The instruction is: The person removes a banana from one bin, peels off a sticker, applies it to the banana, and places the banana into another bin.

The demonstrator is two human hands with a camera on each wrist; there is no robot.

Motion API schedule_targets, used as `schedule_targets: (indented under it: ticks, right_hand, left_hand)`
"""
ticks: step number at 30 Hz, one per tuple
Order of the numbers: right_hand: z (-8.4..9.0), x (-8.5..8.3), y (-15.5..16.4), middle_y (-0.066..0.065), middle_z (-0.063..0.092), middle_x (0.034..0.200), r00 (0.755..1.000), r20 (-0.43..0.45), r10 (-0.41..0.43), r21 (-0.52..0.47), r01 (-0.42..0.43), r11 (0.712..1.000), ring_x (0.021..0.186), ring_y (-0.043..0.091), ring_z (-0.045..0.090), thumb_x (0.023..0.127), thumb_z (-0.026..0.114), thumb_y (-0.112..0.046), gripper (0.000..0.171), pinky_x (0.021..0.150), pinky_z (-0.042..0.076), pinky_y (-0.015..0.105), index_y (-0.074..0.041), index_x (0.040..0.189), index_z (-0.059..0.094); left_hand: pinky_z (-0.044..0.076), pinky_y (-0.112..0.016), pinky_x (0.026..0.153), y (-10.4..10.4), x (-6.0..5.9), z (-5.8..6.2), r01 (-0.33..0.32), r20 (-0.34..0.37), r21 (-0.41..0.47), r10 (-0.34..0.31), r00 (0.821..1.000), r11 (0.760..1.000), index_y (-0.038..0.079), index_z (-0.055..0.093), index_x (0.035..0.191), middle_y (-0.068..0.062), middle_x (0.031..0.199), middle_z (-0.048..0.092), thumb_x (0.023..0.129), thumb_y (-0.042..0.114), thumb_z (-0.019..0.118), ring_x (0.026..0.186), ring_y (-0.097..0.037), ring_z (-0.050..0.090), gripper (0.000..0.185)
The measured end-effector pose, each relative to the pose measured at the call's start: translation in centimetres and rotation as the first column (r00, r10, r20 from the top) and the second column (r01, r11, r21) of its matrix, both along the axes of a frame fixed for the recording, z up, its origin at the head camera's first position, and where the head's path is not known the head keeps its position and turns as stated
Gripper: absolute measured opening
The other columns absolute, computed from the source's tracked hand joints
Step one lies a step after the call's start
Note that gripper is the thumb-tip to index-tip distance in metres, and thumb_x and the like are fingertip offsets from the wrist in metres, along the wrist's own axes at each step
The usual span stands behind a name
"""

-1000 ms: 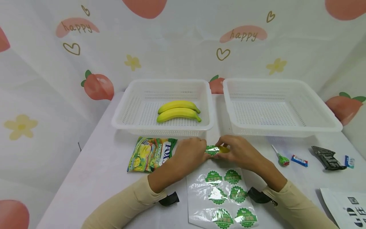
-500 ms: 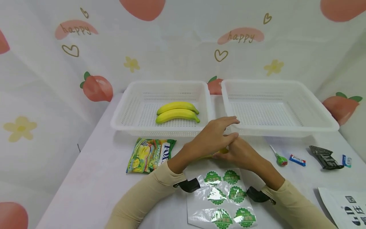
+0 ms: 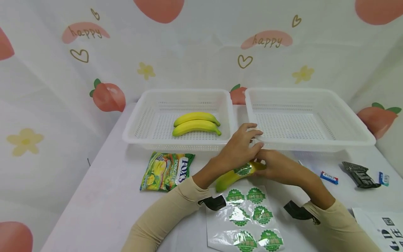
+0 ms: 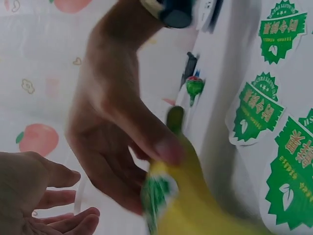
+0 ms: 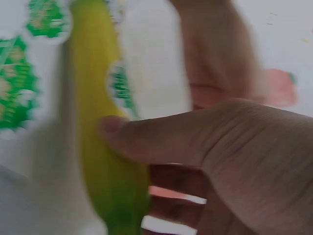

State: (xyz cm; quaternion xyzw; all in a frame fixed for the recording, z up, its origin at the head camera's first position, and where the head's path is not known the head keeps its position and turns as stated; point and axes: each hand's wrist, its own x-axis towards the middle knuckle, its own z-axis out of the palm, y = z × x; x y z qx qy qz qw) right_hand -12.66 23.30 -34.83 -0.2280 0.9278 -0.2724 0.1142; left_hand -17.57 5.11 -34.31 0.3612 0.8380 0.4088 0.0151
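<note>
Between its thumb and fingers my right hand grips a yellow banana near the stem end, tilted above the table. A green sticker lies on the banana's skin; the right wrist view shows part of this sticker close to the thumb. My left hand hovers just beyond the banana, fingers loosely spread. In the left wrist view that left hand holds nothing and is apart from the banana. Below the banana lies a sheet of round green stickers.
Two more bananas lie in the left white basket. A second white basket stands right of it. A candy bag lies at left. Small wrapped candies, a black packet and a white printed packet lie at right.
My left hand has let go of the sticker area and moved up and away, toward the gap between the baskets. My right hand has shifted right, bringing the stickered banana into view.
</note>
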Motion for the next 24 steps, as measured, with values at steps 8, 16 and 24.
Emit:
schedule_targets:
  ticks: [8, 16, 24]
  right_hand:
    - [4.8, 1.9, 5.1, -0.012, 0.073, 0.113, 0.996, -0.087, -0.033, 0.03, 0.036, 0.999, 0.096, 0.007, 0.063, 0.086, 0.089, -0.021, 0.038, 0.075, 0.057, 0.029, -0.021, 0.122, 0.075]
    - [8.2, 1.0, 10.0, 0.008, 0.073, 0.122, 0.935, -0.277, -0.222, 0.102, 0.259, 0.961, 0.102, 0.02, 0.069, 0.086, 0.09, -0.022, 0.048, 0.067, 0.056, 0.022, -0.015, 0.13, 0.074]
    - [9.4, -2.9, 12.6, 0.034, 0.062, 0.133, 0.922, -0.179, -0.344, 0.106, 0.365, 0.925, 0.106, 0.055, 0.068, 0.097, 0.08, -0.032, 0.057, 0.063, 0.051, 0.027, -0.003, 0.143, 0.064]
  left_hand:
    - [0.051, -0.013, 0.095, 0.3, 0.3, -0.5, -0.02, -0.057, -0.017, 0.019, 0.998, 1.0, 0.004, 0.066, 0.139, -0.015, 0.161, 0.042, 0.107, 0.02, 0.065, 0.113, -0.02, 0.072, 0.036]
    - [0.048, -0.03, 0.112, 0.7, 0.7, -0.8, -0.064, -0.095, -0.063, 0.058, 0.994, 0.996, 0.006, 0.064, 0.143, -0.021, 0.168, 0.035, 0.105, 0.015, 0.068, 0.147, -0.029, 0.051, 0.04]
    - [0.051, -0.025, 0.107, 0.9, 0.7, -1.1, -0.053, -0.075, 0.012, 0.054, 0.996, 0.999, 0.003, 0.065, 0.141, -0.029, 0.168, 0.031, 0.107, 0.014, 0.065, 0.134, -0.026, 0.064, 0.036]
